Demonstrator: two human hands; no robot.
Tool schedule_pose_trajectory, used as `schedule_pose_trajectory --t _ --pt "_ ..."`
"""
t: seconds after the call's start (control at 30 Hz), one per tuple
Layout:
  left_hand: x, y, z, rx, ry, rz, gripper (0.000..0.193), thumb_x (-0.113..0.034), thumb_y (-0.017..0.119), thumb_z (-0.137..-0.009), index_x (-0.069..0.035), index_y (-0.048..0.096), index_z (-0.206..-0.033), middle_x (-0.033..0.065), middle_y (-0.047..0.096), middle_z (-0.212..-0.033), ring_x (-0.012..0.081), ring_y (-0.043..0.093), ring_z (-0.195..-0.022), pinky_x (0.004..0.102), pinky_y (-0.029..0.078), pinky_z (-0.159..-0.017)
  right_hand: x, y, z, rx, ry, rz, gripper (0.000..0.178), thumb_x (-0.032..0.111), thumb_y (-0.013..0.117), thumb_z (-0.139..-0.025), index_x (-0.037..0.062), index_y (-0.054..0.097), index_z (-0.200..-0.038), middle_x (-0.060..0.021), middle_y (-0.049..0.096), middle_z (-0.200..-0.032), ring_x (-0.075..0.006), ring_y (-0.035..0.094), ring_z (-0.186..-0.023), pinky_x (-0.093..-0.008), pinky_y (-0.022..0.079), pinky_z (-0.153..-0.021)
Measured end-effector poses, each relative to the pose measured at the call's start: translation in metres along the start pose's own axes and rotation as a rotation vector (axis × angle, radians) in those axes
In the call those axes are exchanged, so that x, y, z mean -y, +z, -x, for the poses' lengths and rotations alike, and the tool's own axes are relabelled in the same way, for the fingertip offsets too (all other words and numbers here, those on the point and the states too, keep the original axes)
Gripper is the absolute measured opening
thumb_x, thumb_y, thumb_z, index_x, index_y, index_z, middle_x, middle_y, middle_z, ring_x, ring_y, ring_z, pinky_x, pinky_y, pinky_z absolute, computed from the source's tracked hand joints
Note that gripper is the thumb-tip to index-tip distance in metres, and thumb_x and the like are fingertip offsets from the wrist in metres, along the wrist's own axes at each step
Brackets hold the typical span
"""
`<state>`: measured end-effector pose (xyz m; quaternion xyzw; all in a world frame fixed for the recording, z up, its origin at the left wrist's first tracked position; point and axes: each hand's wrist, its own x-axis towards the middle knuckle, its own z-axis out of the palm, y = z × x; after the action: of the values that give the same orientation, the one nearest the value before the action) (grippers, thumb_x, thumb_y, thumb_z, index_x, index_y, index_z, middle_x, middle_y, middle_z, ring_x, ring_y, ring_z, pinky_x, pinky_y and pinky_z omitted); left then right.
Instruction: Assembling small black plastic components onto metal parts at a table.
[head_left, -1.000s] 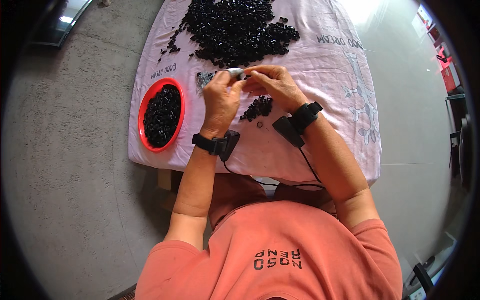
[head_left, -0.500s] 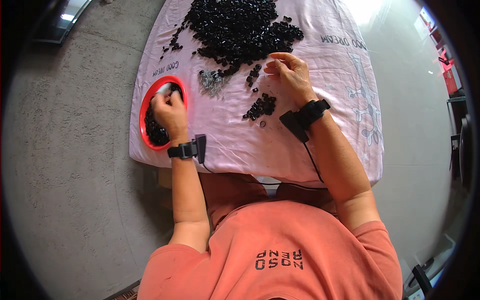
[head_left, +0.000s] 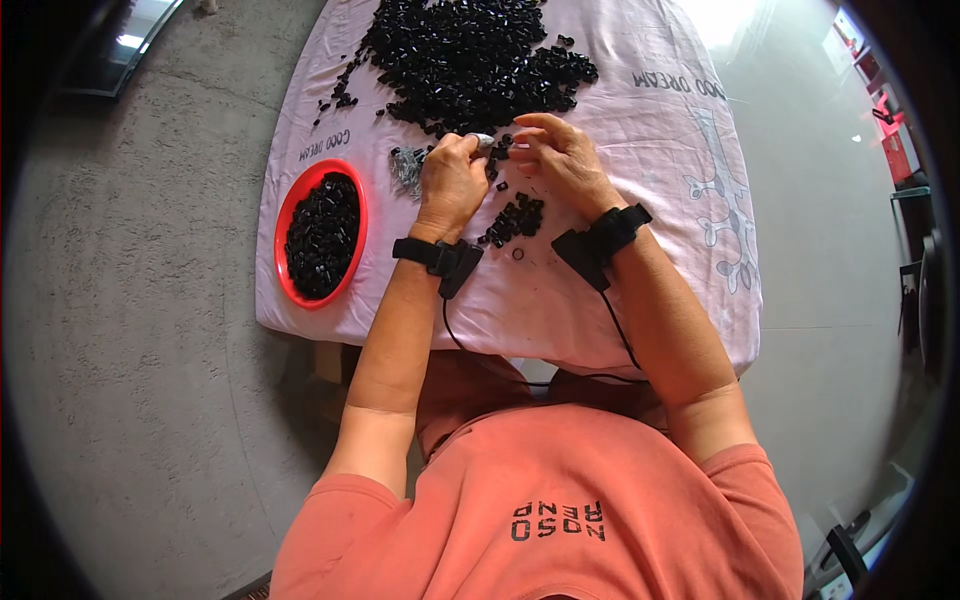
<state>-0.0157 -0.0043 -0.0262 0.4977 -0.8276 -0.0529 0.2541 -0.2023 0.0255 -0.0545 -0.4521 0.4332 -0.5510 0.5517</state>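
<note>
Small glossy black pieces [head_left: 470, 60], heaped on the pale pink cloth [head_left: 640, 180] beyond the left hand [head_left: 453, 188], with fingers curled, cannot tell whether on anything, and the right hand [head_left: 568, 165], with fingers loosely parted, and also filling the red plastic bowl [head_left: 281, 235] at left.

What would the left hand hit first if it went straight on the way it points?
Probably the near edge of the big pile of black pieces, just beyond the left hand. Its height above the cloth is unclear, so it might pass over.
</note>
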Motion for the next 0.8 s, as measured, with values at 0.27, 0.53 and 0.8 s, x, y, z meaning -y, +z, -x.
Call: schedule_pose_trajectory --t 0.27,0.53,0.8 --pt "-0.006 -0.007 0.006 0.053 -0.027 0.078 0.012 -0.010 0.068 -0.082 -0.003 0.069 -0.092 0.0157 0.068 -0.090 0.0347 0.068 -0.084 0.0426 0.054 -0.076 0.000 0.002 0.002 0.054 0.059 -0.011 0.026 0.006 0.056 -0.101 0.0051 0.062 -0.127 -0.0098 0.069 -0.111 -0.0183 0.071 -0.103 -0.0279 0.059 -0.081" --pt "0.003 -0.017 0.024 -0.001 -0.059 0.137 0.012 -0.006 0.066 -0.084 -0.002 0.071 -0.094 0.0152 0.069 -0.089 0.0299 0.070 -0.080 0.0379 0.055 -0.075 0.013 0.006 0.013 0.089 -0.135 0.480 0.010 0.011 0.074 -0.087 0.0050 0.075 -0.096 -0.0051 0.072 -0.087 -0.0129 0.072 -0.085 -0.0264 0.055 -0.070" --pt "-0.012 -0.023 0.029 0.001 -0.096 0.220 0.014 -0.006 0.068 -0.085 -0.001 0.072 -0.097 0.0140 0.070 -0.090 0.0258 0.071 -0.079 0.0350 0.056 -0.074 0.017 0.010 0.018 0.143 -0.269 0.703 0.017 0.010 0.074 -0.076 0.0042 0.076 -0.091 -0.0162 0.072 -0.088 -0.0297 0.072 -0.083 -0.0376 0.056 -0.076"
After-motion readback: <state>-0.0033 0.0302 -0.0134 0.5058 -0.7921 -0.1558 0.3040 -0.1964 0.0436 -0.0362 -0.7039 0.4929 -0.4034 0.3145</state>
